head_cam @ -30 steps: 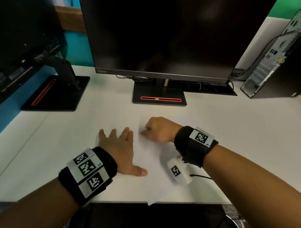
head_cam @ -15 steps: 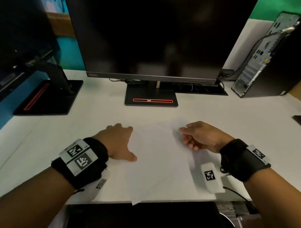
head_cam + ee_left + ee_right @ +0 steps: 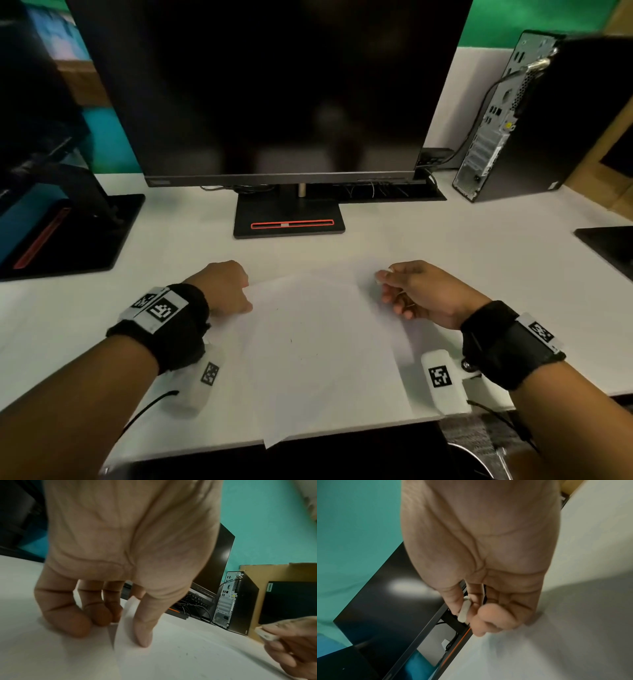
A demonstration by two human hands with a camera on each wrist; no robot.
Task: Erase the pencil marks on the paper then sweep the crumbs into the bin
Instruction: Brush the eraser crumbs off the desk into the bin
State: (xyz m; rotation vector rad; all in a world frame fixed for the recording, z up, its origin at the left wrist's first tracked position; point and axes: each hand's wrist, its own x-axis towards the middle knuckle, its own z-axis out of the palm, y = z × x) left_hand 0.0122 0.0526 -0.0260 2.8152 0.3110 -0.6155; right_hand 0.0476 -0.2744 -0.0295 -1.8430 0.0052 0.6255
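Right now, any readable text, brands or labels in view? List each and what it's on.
"Lenovo": on the black panel at right in the left wrist view, reading vertically.
Logo on the monitor bezel: too blurred to read.
Yellow sticker on the PC tower: too small to read.
Wristband markers: black-and-white patterns, no words.

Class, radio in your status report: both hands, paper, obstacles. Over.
Left hand pinches paper edge, lifting it. Right hand pinches eraser, off the sheet. Few dark specks left on paper. Nothing in the way.
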